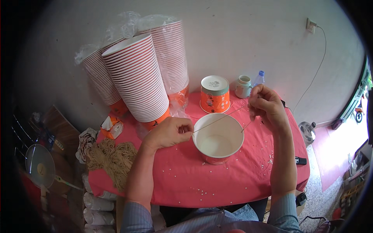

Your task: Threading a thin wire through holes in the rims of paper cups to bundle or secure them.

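An open orange paper bucket [218, 138] with a white inside stands upright on the red tablecloth [186, 182]. A thin beige string [221, 118] stretches taut across its mouth. My left hand [171, 132] pinches one end of the string at the bucket's left rim. My right hand [266, 105] holds the other end up and to the right of the bucket, a short loose tail hanging down from it.
Tall stacks of orange-and-white buckets [136, 77], partly in plastic wrap, lean at the back left. An upside-down bucket [215, 94], a small jar [243, 86] and a bottle [258, 78] stand behind. A bundle of beige strings [112, 159] lies at the left edge. Small white bits dot the cloth.
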A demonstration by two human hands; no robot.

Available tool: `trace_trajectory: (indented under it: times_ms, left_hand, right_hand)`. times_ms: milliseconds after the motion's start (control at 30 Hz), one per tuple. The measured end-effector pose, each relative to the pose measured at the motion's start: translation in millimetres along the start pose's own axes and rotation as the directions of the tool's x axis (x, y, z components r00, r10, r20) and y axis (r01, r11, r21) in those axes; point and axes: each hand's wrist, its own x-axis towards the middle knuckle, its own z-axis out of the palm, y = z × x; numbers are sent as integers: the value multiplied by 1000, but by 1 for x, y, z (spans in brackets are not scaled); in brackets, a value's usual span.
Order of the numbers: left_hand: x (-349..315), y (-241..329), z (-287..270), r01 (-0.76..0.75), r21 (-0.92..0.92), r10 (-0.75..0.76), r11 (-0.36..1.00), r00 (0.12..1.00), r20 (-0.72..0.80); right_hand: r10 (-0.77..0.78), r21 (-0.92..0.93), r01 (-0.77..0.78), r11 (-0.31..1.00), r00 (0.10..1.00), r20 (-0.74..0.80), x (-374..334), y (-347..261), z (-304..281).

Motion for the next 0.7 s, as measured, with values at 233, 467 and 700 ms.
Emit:
trace_trajectory:
  times_ms: [233, 467, 700]
  left_hand:
    - [9, -5, 5, 3, 45, -2, 999, 1000, -31]
    - [10, -9, 6, 25, 34, -24, 999, 1000, -16]
    - [13, -17, 6, 24, -47, -23, 999, 999, 25]
  right_hand:
    - [252, -344, -201, 917, 962, 110, -14, -21, 23]
    - [525, -804, -125, 581, 812, 253, -15, -16, 46]
    - [500, -834, 56, 549, 778, 381, -13, -1, 32]
